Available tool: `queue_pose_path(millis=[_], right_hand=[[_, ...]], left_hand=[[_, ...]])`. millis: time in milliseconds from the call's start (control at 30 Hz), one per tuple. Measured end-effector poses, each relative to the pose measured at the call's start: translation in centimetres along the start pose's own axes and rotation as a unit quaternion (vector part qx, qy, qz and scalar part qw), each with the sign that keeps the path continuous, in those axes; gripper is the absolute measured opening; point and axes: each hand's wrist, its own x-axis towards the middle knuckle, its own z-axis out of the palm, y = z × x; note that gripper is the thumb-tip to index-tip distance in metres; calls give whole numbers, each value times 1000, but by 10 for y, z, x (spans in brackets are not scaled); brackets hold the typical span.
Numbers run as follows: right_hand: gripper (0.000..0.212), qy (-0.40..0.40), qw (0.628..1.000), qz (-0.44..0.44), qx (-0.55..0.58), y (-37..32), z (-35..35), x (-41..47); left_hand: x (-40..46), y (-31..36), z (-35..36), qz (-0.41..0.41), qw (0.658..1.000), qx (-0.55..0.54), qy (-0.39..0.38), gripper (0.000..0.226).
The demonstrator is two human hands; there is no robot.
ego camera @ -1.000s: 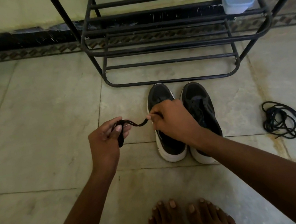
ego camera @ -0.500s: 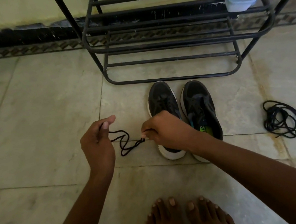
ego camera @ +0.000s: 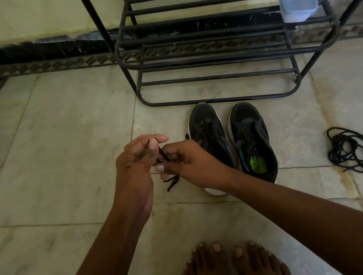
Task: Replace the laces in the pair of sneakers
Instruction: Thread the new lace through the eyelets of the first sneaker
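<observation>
Two black sneakers stand side by side on the floor, the left sneaker (ego camera: 208,133) and the right sneaker (ego camera: 250,138), toes toward the rack. Just left of them my left hand (ego camera: 136,158) pinches a black lace (ego camera: 163,155) between thumb and forefinger. My right hand (ego camera: 187,162) grips the same lace right beside it, the two hands touching. A loose end of the lace (ego camera: 172,182) hangs below my right hand. The left sneaker's heel is hidden behind my right wrist.
A black metal shoe rack (ego camera: 223,59) stands behind the sneakers, with a pale blue plastic container (ego camera: 298,1) on its shelf. A second black lace (ego camera: 353,150) lies coiled on the tiles at right. My bare feet (ego camera: 234,269) are at the bottom edge.
My hands have come together: the left moved right, the right stayed close to the sneaker. The lace that hung slack between them is now bunched in both hands.
</observation>
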Motion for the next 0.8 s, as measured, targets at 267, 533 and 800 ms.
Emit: queue_pose_path(millis=[267,533,800], right_hand=[[26,41,996,13,-74,10,-3,-16],[30,11,993,38,-107,13,-14,-18],[29,-19,983,30,-181,12,-26,-18]], left_hand=[[-4,-13,-4,-22,999,-46,9,24],[-1,-20,-2,16,1000,-19,13,20],[1,-19,0,45,998,32,2,12]])
